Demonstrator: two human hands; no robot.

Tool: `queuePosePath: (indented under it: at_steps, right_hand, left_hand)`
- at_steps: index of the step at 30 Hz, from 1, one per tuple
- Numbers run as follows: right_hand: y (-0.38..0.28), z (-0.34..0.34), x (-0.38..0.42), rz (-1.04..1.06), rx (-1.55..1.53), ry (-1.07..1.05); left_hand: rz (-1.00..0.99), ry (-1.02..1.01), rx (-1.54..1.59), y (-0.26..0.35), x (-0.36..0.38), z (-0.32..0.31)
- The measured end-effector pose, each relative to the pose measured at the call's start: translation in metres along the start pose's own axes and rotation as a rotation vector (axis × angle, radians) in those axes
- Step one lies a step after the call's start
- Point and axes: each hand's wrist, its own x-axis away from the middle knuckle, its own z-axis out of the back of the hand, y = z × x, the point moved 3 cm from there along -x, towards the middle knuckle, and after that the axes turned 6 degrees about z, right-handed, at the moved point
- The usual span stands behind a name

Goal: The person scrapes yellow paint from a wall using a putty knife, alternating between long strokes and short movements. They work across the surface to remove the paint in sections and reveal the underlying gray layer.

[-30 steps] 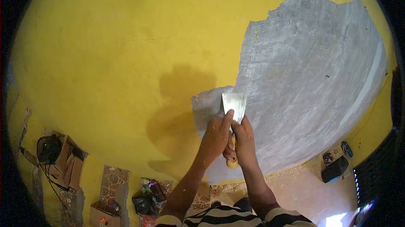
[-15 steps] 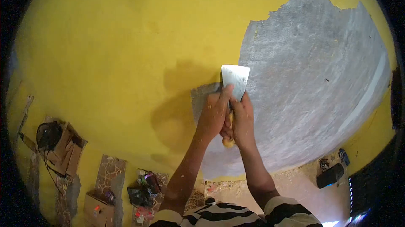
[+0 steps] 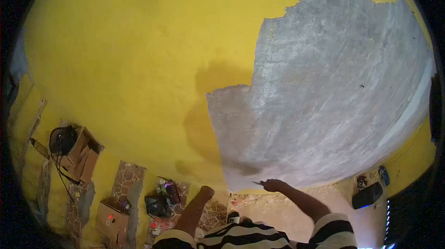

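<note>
Low in front of the wall, my right hand (image 3: pixel 274 185) is closed around a putty knife (image 3: pixel 257 183). The blade shows as a thin edge pointing left, and the handle is hidden in my grip. To its left, my left hand (image 3: pixel 207 192) hangs apart from the tool, with its fingers turned away and hidden. Facing me is a yellow painted wall (image 3: pixel 130 73). A large bare grey patch (image 3: pixel 320 91) with ragged upper edges covers its right half, with a lower step on its left side.
At the left stand a cardboard box (image 3: pixel 83 158) and a black fan (image 3: pixel 63 140). A second carton (image 3: pixel 112 223) and a black plastic bag (image 3: pixel 157 206) lie lower down. Paint flakes run along the wall's foot. A dark object (image 3: pixel 367 196) rests on the floor (image 3: pixel 306 226) at right.
Both hands have dropped from the edge of the grey patch and separated. My left hand has let go of the putty knife, which now stays in my right hand. The view has shifted slightly.
</note>
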Motion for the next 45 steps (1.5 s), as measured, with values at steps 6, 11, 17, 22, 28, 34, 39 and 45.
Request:
queuePosePath:
  at_steps: [6, 11, 17, 22, 28, 34, 39, 45]
  right_hand:
    - [0.069, -0.098, 0.030, -0.525, 0.042, -0.322]
    - [-0.009, -0.021, 0.006, -0.081, -0.190, 0.079]
    - [-0.124, 0.165, 0.032, 0.076, -1.270, 0.368]
    - [-0.216, 0.317, 0.071, 0.474, -1.332, 0.939]
    - [-0.258, 0.370, 0.094, 0.576, -1.431, 1.098]
    - [-0.252, 0.385, 0.087, 0.532, -0.978, 1.332]
    - [-0.267, 0.397, 0.100, 0.393, -1.123, 1.180]
    - [-0.268, 0.407, 0.093, 0.420, -0.804, 1.342]
  left_hand:
    - [0.238, 0.281, -0.514, -0.049, -0.048, -0.023]
    - [-0.561, 0.174, -0.453, -0.009, -0.064, -0.022]
    - [-0.814, 0.053, 0.113, 0.146, 0.060, -0.061]
    - [-1.164, 0.251, 0.674, 0.250, 0.189, -0.066]
    - [-1.488, 0.800, 0.572, 0.297, 0.268, -0.074]
    - [-1.538, 0.929, 0.760, 0.322, 0.289, -0.082]
    - [-1.584, 0.854, 0.866, 0.326, 0.292, -0.070]
    - [-1.612, 0.734, 0.822, 0.335, 0.302, -0.063]
